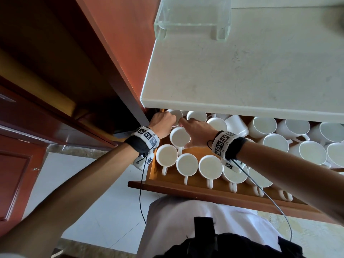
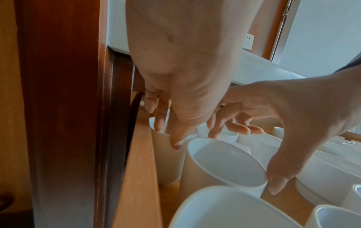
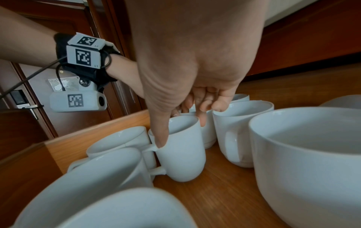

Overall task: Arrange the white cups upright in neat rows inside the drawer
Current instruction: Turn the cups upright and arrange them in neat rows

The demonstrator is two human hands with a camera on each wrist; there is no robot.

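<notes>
Head view: front row of cups [image 1: 187, 163] stands upright; right hand [image 1: 198, 131] pinches a cup [image 1: 179, 137], left hand [image 1: 162, 121] grips another [image 1: 176, 115]; right-end jumble [image 1: 236, 124] remains.

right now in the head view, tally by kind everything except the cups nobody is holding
bare hands: 2, left hand, right hand
white ceramic cups in a grip: 2
tagged wrist bands: 2
open wooden drawer: 1
clear glass stand: 1
white stone countertop: 1
total: 9
</notes>
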